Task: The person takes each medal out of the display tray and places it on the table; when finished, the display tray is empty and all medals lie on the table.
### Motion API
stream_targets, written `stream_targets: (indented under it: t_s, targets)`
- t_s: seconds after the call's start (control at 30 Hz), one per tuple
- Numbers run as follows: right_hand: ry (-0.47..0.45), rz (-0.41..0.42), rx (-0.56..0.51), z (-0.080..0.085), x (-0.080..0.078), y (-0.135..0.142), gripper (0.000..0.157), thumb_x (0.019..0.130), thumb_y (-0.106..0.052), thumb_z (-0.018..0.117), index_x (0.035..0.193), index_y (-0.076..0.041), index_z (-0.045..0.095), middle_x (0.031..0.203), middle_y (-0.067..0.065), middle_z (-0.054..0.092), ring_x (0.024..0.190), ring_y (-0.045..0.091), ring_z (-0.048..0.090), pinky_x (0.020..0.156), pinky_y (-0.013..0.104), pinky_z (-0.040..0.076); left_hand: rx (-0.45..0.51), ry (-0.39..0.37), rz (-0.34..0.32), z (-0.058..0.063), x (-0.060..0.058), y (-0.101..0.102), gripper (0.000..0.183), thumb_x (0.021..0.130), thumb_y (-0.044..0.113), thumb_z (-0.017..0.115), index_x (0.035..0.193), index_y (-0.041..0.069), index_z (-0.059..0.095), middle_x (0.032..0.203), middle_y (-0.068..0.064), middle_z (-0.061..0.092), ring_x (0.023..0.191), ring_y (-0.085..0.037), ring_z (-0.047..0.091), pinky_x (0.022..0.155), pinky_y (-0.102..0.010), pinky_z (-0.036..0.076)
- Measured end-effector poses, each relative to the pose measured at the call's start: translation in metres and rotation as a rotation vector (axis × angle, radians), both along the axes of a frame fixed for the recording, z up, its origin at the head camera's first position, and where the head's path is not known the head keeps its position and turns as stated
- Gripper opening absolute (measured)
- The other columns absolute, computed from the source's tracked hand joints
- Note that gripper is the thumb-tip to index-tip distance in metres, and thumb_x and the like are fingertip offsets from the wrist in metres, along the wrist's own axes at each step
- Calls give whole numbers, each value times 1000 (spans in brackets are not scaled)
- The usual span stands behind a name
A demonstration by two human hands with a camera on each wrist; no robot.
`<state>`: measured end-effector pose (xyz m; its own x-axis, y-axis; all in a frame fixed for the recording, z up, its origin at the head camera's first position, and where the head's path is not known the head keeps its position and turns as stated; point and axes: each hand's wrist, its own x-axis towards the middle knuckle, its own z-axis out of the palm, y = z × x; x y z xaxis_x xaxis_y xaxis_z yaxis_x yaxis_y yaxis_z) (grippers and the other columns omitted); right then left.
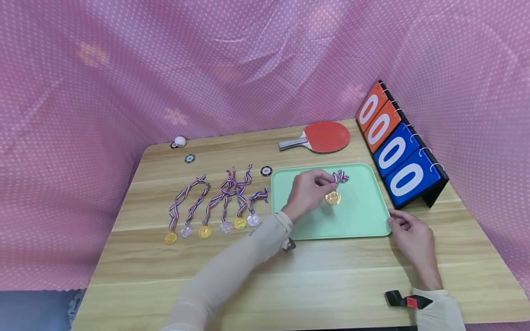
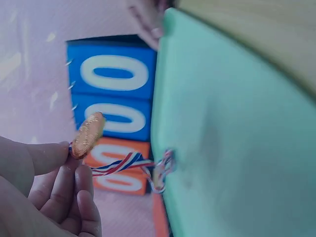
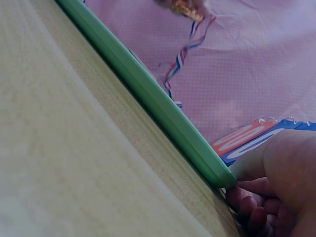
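Observation:
Over the green tray (image 1: pixel 298 230), my left hand (image 1: pixel 308 189) pinches a gold medal (image 1: pixel 333 197) between thumb and fingers, close to where its ribbon joins. In the left wrist view the medal (image 2: pixel 89 135) is seen nearly edge-on, raised off the tray, while the striped ribbon (image 2: pixel 118 165) trails down to the tray surface. At the tray's near right corner my right hand (image 1: pixel 414 239) grips the rim. The right wrist view shows its thumb against the outside of the green rim (image 3: pixel 197 153) and the other fingers curled below the corner.
Several gold and silver medals (image 1: pixel 204 231) with ribbons lie in a row left of the tray. Behind it rests a red table tennis bat (image 1: pixel 329 137). A flip scoreboard (image 1: pixel 393 151) stands at the right. Round chips (image 1: pixel 266 171) and a white ball (image 1: pixel 180 141) are farther back.

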<state>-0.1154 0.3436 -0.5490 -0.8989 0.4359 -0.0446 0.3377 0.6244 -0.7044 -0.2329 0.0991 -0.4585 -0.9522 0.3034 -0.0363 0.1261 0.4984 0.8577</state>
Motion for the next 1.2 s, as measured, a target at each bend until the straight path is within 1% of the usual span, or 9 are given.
stream_targets:
  t_s: [0.1, 0.17, 0.33, 0.47, 0.6, 0.77, 0.97, 1.1, 1.2]
  targets:
    - [-4, 8, 0, 0, 0, 0, 37, 97, -36, 54, 125, -15, 66, 100, 6, 65, 75, 4, 49, 64, 21, 37, -7, -15, 33, 16, -6, -12, 14, 83, 25, 78, 95, 29, 72, 75, 14, 69, 72, -7, 63, 58, -25, 48]
    - [-5, 7, -1, 0, 1, 0, 37, 97, -37, 53, 125, -16, 66, 100, 6, 65, 76, 5, 49, 64, 21, 37, 13, -21, 45, 27, -13, -20, 19, 81, 23, 79, 98, 29, 72, 76, 12, 70, 73, -11, 65, 58, -25, 48]
    - [6, 3, 5, 2, 1, -1, 36, 97, -35, 54, 124, -15, 67, 99, 5, 64, 74, 4, 49, 63, 20, 37, 61, -43, 70, 56, -39, -49, 21, 79, 22, 80, 97, 25, 70, 80, 6, 72, 76, -19, 67, 60, -26, 47]
    - [15, -4, 8, 3, 2, -1, 35, 97, -35, 55, 122, -14, 67, 97, 5, 65, 73, 3, 49, 62, 19, 38, 50, -49, 102, 79, -61, -75, 24, 79, 25, 81, 99, 23, 68, 84, 4, 73, 79, -18, 67, 69, -29, 47]
    - [11, 1, 17, 3, 2, -2, 36, 97, -35, 54, 123, -13, 67, 97, 6, 65, 72, 3, 48, 62, 20, 37, 22, -43, 128, 94, -82, -98, 26, 80, 26, 80, 101, 21, 67, 89, 3, 74, 86, -18, 69, 83, -31, 49]
    - [18, 7, 22, 1, 1, -3, 35, 97, -35, 55, 122, -14, 68, 96, 5, 65, 72, 3, 49, 63, 19, 38, 15, -51, 174, 104, -105, -120, 26, 80, 24, 81, 102, 20, 68, 93, 3, 74, 91, -19, 67, 87, -32, 47]
    - [-17, -12, 5, 0, 1, -4, 37, 97, -37, 54, 125, -16, 66, 98, 4, 64, 75, 6, 49, 63, 20, 38, 63, -13, 199, 110, -132, -138, 24, 82, 20, 79, 103, 14, 69, 93, 0, 74, 88, -17, 68, 83, -28, 51]
    - [-52, -28, 1, 1, 2, -4, 39, 97, -38, 52, 128, -17, 64, 100, 3, 62, 78, 8, 49, 64, 21, 38, 75, 23, 217, 112, -142, -145, 22, 83, 18, 77, 104, 13, 70, 90, 3, 74, 84, -14, 67, 75, -25, 50]
    - [-41, -26, 6, 3, 1, -5, 38, 97, -38, 53, 127, -17, 65, 100, 4, 63, 77, 7, 48, 63, 21, 37, 63, 30, 244, 108, -144, -151, 23, 83, 21, 78, 103, 14, 70, 86, 5, 72, 83, -15, 65, 71, -24, 47]
